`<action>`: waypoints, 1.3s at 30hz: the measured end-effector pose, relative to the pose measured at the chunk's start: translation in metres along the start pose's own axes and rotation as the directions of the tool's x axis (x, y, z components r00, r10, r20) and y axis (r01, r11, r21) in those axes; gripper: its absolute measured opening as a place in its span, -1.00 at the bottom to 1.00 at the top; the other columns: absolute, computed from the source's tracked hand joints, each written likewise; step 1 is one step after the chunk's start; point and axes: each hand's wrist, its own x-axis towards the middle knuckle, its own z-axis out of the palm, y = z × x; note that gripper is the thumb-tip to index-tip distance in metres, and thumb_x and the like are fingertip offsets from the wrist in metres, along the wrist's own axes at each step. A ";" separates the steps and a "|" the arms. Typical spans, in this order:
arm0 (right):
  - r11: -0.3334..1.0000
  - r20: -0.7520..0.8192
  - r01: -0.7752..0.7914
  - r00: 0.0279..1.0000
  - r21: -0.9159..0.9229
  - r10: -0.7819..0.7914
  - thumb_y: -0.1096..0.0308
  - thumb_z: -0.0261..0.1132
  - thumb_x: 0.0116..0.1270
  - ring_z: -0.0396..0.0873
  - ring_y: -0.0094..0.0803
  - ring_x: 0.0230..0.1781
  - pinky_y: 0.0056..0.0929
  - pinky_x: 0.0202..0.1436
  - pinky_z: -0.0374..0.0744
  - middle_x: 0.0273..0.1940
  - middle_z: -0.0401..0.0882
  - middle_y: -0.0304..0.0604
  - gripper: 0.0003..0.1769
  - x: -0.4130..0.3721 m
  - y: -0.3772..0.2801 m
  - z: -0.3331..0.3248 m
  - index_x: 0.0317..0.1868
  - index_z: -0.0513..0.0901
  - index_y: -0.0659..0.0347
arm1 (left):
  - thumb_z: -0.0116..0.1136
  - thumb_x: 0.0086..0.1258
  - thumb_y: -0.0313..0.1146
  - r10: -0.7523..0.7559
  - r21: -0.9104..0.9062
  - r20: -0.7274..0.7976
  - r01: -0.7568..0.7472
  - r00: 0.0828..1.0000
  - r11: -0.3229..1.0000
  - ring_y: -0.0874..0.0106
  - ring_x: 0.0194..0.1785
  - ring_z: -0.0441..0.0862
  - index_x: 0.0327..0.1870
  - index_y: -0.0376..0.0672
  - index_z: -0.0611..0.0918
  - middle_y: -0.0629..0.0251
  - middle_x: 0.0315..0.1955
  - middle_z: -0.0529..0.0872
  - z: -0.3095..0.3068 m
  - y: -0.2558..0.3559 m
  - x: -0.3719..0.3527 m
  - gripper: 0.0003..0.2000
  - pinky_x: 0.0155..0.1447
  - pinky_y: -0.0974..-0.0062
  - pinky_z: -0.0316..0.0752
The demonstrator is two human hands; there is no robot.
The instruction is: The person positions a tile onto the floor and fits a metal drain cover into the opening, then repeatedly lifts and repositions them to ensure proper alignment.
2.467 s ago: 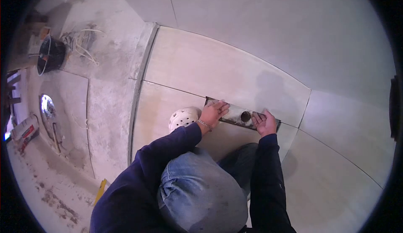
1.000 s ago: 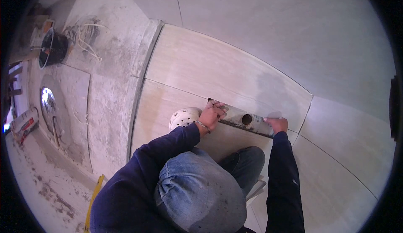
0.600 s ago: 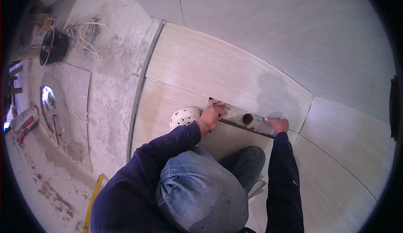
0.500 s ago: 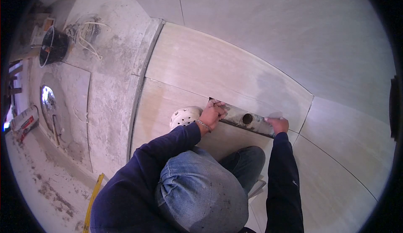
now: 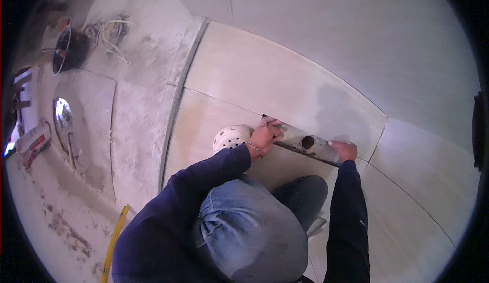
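Observation:
Both of my hands are at a long rectangular opening (image 5: pixel 290 143) in the beige floor tiles. A dark round hole (image 5: pixel 307 142) shows in its rough grey bottom. At the opening's left end, my left hand (image 5: pixel 264 138) is closed with bent fingers reaching to the edge; what they grip, if anything, is hidden. My right hand (image 5: pixel 346 151) is closed at the right end, its fingers curled and one digit pointing left over the opening. I cannot make out anything held in it.
A white clog with holes (image 5: pixel 232 137) is beside my left hand. Large tiles (image 5: pixel 285 74) meet the wall behind. At left lie rough concrete (image 5: pixel 142 79), a black bucket (image 5: pixel 71 48), a loose cable (image 5: pixel 114 43), a bag (image 5: pixel 34 141) and a yellow level (image 5: pixel 116 242).
The view has shifted slightly, so the whole scene sits a little further right. Both hands keep nearly the same places at the opening's ends.

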 end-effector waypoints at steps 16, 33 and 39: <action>0.995 0.009 -0.003 1.000 0.096 0.003 0.02 0.64 -0.36 0.67 -0.10 -0.15 -0.31 0.04 0.55 -0.25 0.71 0.15 -0.25 -0.012 -0.010 -0.011 -0.25 0.69 0.53 | 0.00 0.15 -0.79 0.288 0.464 0.368 -0.443 0.884 0.767 0.31 -0.05 0.54 0.08 -0.20 0.31 0.20 0.06 0.46 -0.030 -0.029 0.020 -0.53 -0.02 0.33 0.53; 0.983 -0.151 0.052 0.985 -0.177 -0.079 -0.10 0.60 -0.30 0.66 -0.01 -0.07 -0.28 0.07 0.56 -0.16 0.69 0.20 -0.15 -0.018 -0.015 -0.010 -0.13 0.69 0.49 | -0.03 0.20 -0.74 -0.078 -0.094 0.000 0.077 0.997 0.993 0.33 -0.06 0.50 0.11 -0.12 0.32 0.26 0.07 0.47 0.002 0.007 0.000 -0.54 0.05 0.28 0.49; 0.997 -0.014 -0.044 0.999 -0.056 0.043 -0.07 0.63 -0.34 0.64 -0.02 0.02 -0.29 0.12 0.55 -0.06 0.65 0.27 -0.04 -0.020 -0.023 -0.014 -0.02 0.61 0.57 | -0.03 0.18 -0.71 -0.091 -0.031 -0.026 0.091 0.995 0.995 0.38 -0.09 0.52 0.11 -0.14 0.31 0.28 0.04 0.49 0.012 0.014 -0.006 -0.55 -0.07 0.37 0.50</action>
